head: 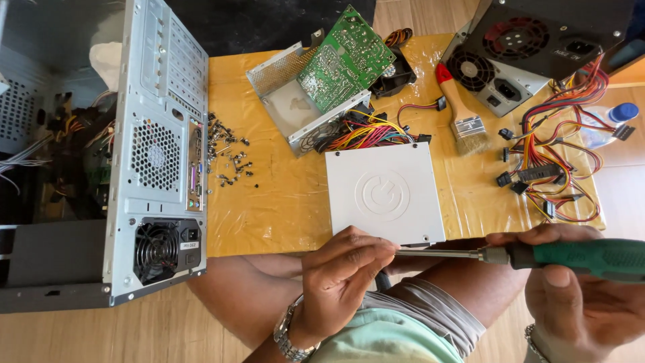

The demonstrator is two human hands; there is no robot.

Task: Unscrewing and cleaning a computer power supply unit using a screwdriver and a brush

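— Item one?

— White metal box (pixel 384 195), flat lid with a pressed ring mark, lying at the near edge of the worktop (pixel 269 208). My left hand (pixel 342 279) has its grip pinched narrow at the box's near rim, fingertips closed round the screwdriver's tip; whether a screw sits between them I cannot tell. My right hand (pixel 578 296) has its grip wrapped full round the green-handled screwdriver (pixel 537 255), shaft level and pointing left toward that rim.

— Handling note for this step?

— As I judge it: keep the shaft square to the rim, let the left fingers only steady the tip, press inward before turning so the blade does not slip.

— Items further out?

— Behind the box, an open grey metal casing (pixel 289 111): it holds a green circuit board (pixel 346 60) propped at a tilt, with a bundle of coloured wires (pixel 366 134) spilling from its front. A black fan (pixel 396 77) just beside it. A red-handled brush (pixel 460 114) to the right. Two cased power units (pixel 517 60) at the far right corner, their cable looms (pixel 557 161) spread on the worktop. A clear bottle with a blue cap (pixel 608 124) near the edge.

— Left side?

— Loose dark screws (pixel 228 151), scattered, in no tray. A grey computer tower (pixel 158 161), side open, wiring inside.
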